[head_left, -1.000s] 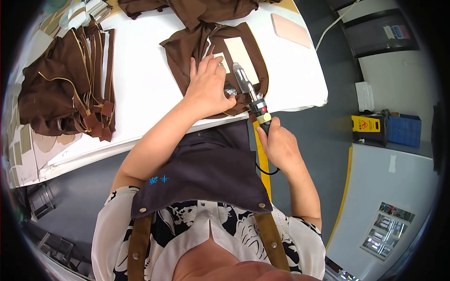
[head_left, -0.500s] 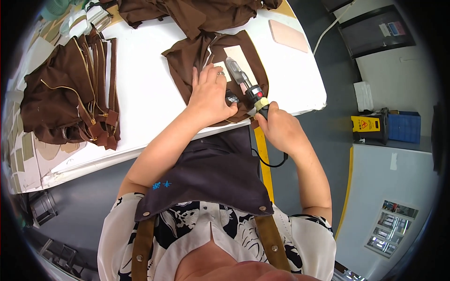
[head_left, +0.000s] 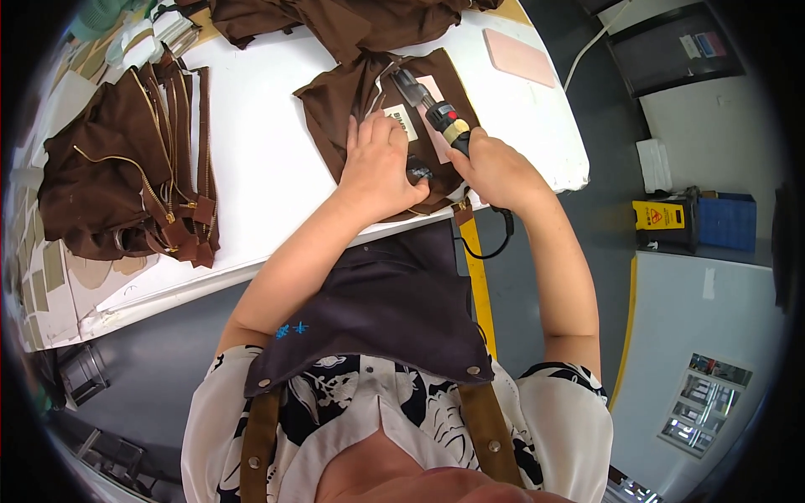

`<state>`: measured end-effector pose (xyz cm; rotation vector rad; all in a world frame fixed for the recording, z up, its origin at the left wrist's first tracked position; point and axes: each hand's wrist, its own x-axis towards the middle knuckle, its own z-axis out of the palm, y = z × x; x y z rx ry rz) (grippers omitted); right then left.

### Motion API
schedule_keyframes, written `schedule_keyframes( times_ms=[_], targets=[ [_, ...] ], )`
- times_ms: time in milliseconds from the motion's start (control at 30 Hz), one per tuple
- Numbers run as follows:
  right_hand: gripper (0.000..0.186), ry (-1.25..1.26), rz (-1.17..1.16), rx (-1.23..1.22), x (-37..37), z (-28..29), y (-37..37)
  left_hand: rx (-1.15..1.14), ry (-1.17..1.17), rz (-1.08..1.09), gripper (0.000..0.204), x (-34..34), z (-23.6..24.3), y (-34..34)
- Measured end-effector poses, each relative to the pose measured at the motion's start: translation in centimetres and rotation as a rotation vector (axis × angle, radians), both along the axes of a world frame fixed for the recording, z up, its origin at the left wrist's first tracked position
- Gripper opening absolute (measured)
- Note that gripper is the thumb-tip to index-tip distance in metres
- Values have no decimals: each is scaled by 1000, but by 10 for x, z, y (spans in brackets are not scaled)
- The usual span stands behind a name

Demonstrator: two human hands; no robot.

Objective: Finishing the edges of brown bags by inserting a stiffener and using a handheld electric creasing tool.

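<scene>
My left hand (head_left: 377, 163) lies on a brown fabric piece (head_left: 323, 96), its fingers stretched forward and its thumb spread toward me. A small dark shiny thing (head_left: 418, 169) shows between that thumb and the fingers; I cannot make out its kind. A cream label (head_left: 402, 121) sits just past my left fingertips, beside a pale pink strip (head_left: 444, 151). My right hand (head_left: 501, 172) is wrapped round the black handle of a corded hand tool (head_left: 438, 116) with a metal head. The tool slants over the strip, its head near a fabric fold; whether it touches is unclear.
At the left lies a stack of brown zippered fabric pieces (head_left: 109, 176). More brown fabric (head_left: 335, 25) is heaped at the far side. A pink flat pad (head_left: 518, 57) rests near the right end of the white table (head_left: 251, 109). The tool's black cord (head_left: 503, 239) hangs by the near edge.
My right hand has moved the tool away from me and slightly left, so its head now lies beyond the label. More of the label shows. My left hand stays nearly in place.
</scene>
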<state>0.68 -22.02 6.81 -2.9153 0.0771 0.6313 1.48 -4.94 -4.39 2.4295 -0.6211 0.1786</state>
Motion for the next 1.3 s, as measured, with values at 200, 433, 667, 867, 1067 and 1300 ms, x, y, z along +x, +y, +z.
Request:
schedule_keyframes(
  times_ms=[200,433,667,867,1067,1300],
  targets=[
    [39,-35,23,17,-26,-13,-4,20,-38,22,75,0,-1,0],
    [40,-58,-31,28,-74,-29,-14,41,-5,4,80,1,2,1],
    [39,33,-26,-87,-113,-9,-27,97,57,-27,85,1,6,3],
    [34,114,55,-218,-133,28,-37,120,62,-33,87,2,7,1],
    [34,-57,130,-166,-137,41,-54,108,59,-30,85,1,7,3],
    [39,-250,21,20,-144,-17,-41,70,41,-51,76,1,6,4]
  ],
)
